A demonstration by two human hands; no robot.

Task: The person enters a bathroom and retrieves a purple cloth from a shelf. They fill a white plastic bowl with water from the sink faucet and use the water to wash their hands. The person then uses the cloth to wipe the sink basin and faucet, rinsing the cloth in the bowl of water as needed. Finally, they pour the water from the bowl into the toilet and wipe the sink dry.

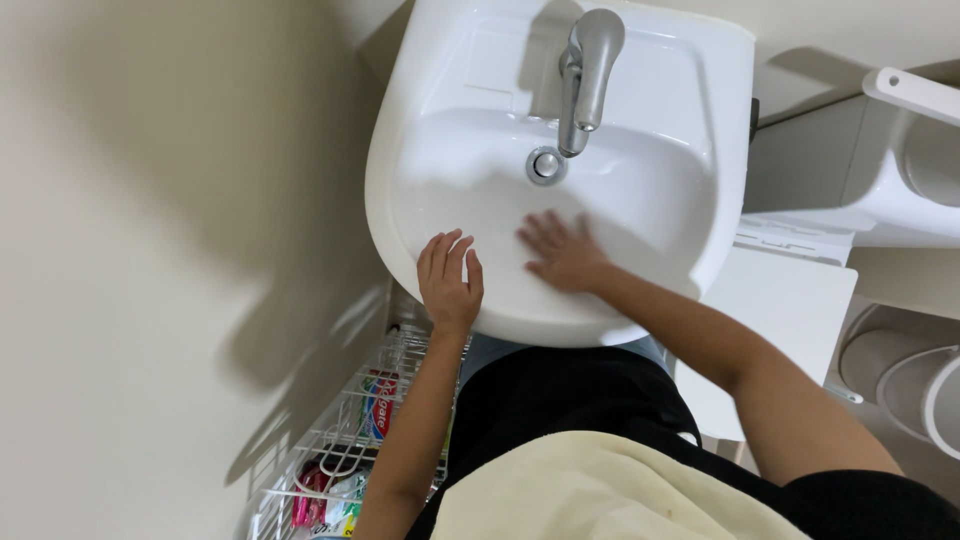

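- A plain cream wall (130,250) is filling the far left of the view, with a soft shadow lying across it.
- Low on the left, a white wire rack (330,450) is standing just beside the wall and under the basin's edge; the left forearm is crossing in front of part of it.
- In the rack, a red and blue tube-shaped package (377,405) is lying near the top, and a pink and green packet (320,500) is sitting lower down; more of either is too hidden to tell.
- The left hand (448,285) is resting on the front rim of the white sink (690,140), fingers loosely spread and pointing into the bowl, pinching nothing.
- A round metal drain (545,165) is sitting in the bowl, just beside the spout's tip.
- A silver faucet (588,75) is rising from the back ledge of the sink and reaching over the drain.
- The right hand (562,255) is pressing flat on the inner floor of the bowl, fingers spread, holding nothing; it is lying near the left hand but apart from it.
- A cream cloth (600,495) is lying over the person's black clothing at the bottom.
- A flat white panel (790,310) is sitting right of the sink.
- A white toilet (900,180) is showing at the far right, partly cut off.
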